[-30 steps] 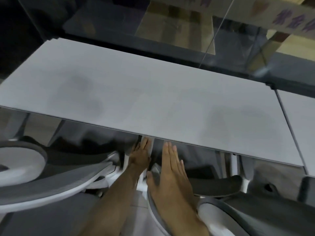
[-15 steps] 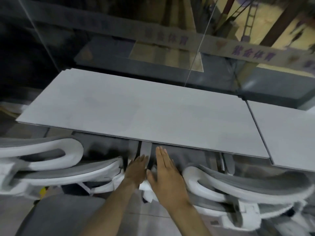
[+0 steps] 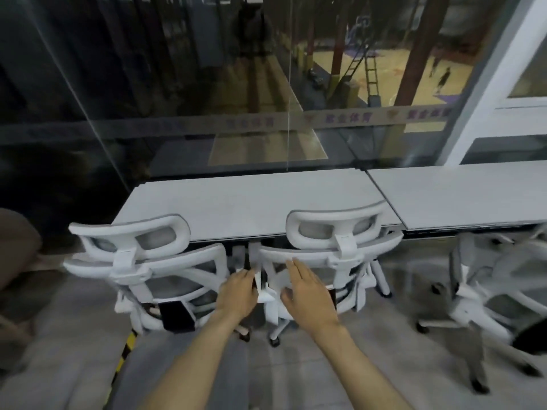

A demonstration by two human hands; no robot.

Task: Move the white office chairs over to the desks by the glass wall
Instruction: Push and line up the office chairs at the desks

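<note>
Two white mesh-backed office chairs (image 3: 148,270) (image 3: 334,255) stand side by side, backs toward the camera, tucked under the pale desk (image 3: 251,202) beside the glass wall (image 3: 177,84).

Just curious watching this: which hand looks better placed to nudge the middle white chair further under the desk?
Probably the right hand: its straight fingers lie flat on the white mesh-backed chair. The left hand sits at that chair's edge, between two chairs.

chairs (image 3: 331,261) packed against desk (image 3: 251,199), open floor (image 3: 296,365) behind
</note>
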